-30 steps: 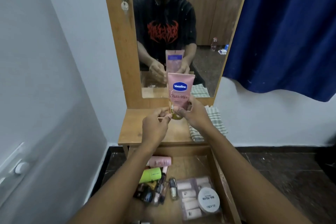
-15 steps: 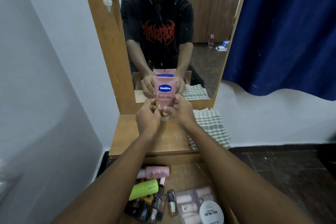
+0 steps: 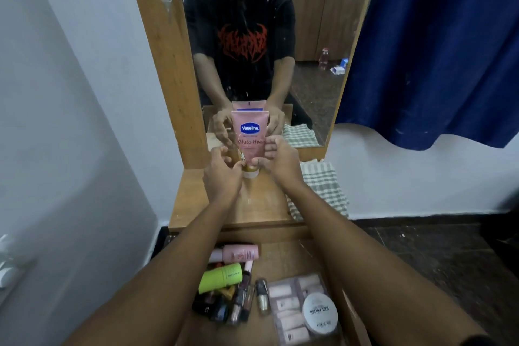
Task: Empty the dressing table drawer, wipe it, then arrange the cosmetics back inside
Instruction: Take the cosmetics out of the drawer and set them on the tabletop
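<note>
Now, at the middle of the scene, a wooden bench [image 3: 252, 205] under the mirror. Carries an open drawer [image 3: 283, 257] on its near side, pulled out below both forearms. Checked cloth [image 3: 320, 191]: lies folded at the bench's right edge, just beside the right wrist.

Pink lotion tube [image 3: 250, 132]: stands at the far end of the bench, close to the mirror. Keeps its long axis upright, gold cap down and seemingly touching the wood. Sits squarely between the two hands, neither one nearer.

Left hand [image 3: 223, 174]: curls its fingers and pinches the tube's narrow lower end just above the cap. Right hand [image 3: 278, 159]: curls round the tube's lower right edge, thumb tucked in at the neck.

Probably one item being stood down out of the drawer. Calls for a gentle sideways release, since a tall tube on a small cap may tip.

Not yet emptied from the drawer: clear sachet packet [image 3: 289, 309], white round jar [image 3: 320, 313], green tube [image 3: 222, 275], pink bottle [image 3: 240, 253], small polish bottle [image 3: 262, 299]. Lie well apart from the hands, on the near side; green tube and pink bottle close by the left forearm, jar closer to the right.
</note>
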